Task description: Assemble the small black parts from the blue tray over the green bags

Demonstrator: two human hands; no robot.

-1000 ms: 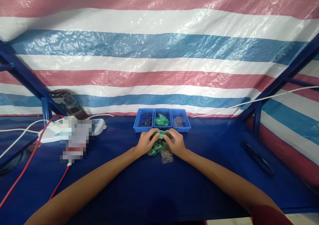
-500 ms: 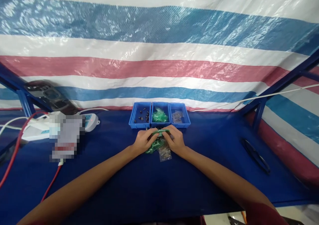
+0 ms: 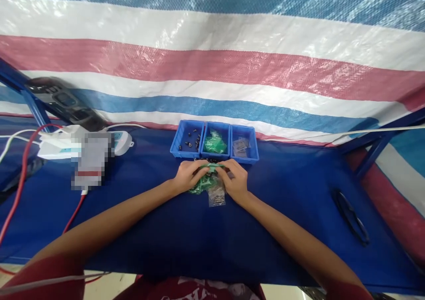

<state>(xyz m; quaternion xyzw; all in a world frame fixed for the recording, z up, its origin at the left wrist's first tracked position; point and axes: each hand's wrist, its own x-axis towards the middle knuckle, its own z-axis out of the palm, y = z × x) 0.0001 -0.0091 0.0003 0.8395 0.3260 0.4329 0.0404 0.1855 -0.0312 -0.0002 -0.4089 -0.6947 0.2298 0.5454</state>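
Between the fingertips of both hands is a small green plastic packet [image 3: 211,167]. My left hand [image 3: 187,176] pinches its left end, and my right hand [image 3: 237,182] pinches its right end. What the packet contains is too small to make out. More green packets [image 3: 201,185] lie beneath the fingers on the table. Beside them, near my right hand, is a clear bag [image 3: 217,197] with small metal pieces. A few dark small parts [image 3: 212,160] show just behind the hands, partly hidden.
Three blue bins stand in a row beyond my hands: the left bin [image 3: 176,146] has dark screw-like parts, the middle bin [image 3: 216,154] green packets, the right bin [image 3: 253,148] clear bags. A power strip [image 3: 122,143] and cables sit left; black glasses [image 3: 350,216] lie right.
The camera view has tilted down, so the bins and table appear higher. Both hands stay together on the green packet, with only slight shifts of the fingers.
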